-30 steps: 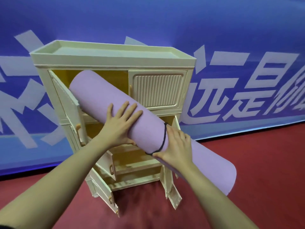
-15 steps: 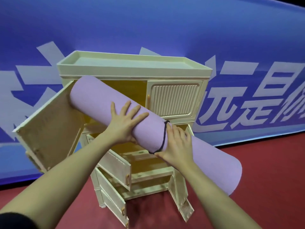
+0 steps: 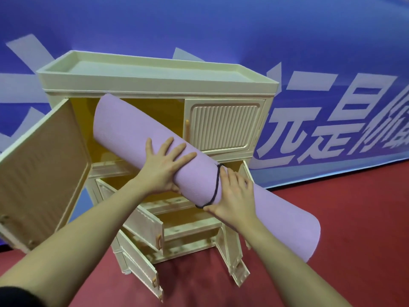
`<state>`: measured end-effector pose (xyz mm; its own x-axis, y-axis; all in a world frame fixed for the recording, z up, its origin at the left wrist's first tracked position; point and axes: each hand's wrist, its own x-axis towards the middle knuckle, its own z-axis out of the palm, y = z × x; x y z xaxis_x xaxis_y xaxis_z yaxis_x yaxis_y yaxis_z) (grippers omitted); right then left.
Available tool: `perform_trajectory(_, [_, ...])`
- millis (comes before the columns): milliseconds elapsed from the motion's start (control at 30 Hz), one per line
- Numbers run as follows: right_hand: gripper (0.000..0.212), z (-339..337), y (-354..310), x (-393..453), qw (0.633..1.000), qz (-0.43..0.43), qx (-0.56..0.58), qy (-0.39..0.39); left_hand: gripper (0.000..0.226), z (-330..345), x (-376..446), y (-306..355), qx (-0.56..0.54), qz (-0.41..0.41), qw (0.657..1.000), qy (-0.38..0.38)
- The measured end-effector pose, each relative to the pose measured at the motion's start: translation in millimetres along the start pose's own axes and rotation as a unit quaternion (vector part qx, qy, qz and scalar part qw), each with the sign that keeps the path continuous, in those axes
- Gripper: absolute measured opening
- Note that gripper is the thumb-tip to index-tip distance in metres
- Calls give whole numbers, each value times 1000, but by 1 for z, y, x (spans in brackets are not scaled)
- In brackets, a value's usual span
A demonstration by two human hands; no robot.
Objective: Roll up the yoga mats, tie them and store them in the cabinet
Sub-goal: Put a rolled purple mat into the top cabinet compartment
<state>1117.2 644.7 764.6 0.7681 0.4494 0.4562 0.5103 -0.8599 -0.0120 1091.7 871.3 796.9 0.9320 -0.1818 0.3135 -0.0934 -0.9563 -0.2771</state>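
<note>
Two hands — left (image 3: pixel 164 167), right (image 3: pixel 234 196) — clasp the cord-tied rolled lilac foam mat (image 3: pixel 137 138); angled entry risks jamming against the cream plastic cabinet (image 3: pixel 155 83).

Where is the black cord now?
The cord is wrapped around the rolled mat, mid-frame in the head view, just left of the right hand.
</note>
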Motion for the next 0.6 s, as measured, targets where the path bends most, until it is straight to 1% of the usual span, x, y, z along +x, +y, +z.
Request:
perform_trajectory(133, [110,15,3,-5,1000,-7,3,-29,117,22,-8,4,-12,3,1000,-1])
perform_trajectory(233, [111,27,2,-14,998,11,17,-55,115,33,-9,8,-1,23,1000,0])
perform_trajectory(367, [111,30,-9,-3,998,21,24,-50,118,29,0,-8,25,34,999,7])
perform_trajectory(500, [113,28,-28,28,999,7,15,-35,127,22,3,-36,27,-2,999,-30])
perform_trajectory(600, [114,29,-47,48,998,-13,5,-54,133,12,4,-50,39,-42,995,-76])
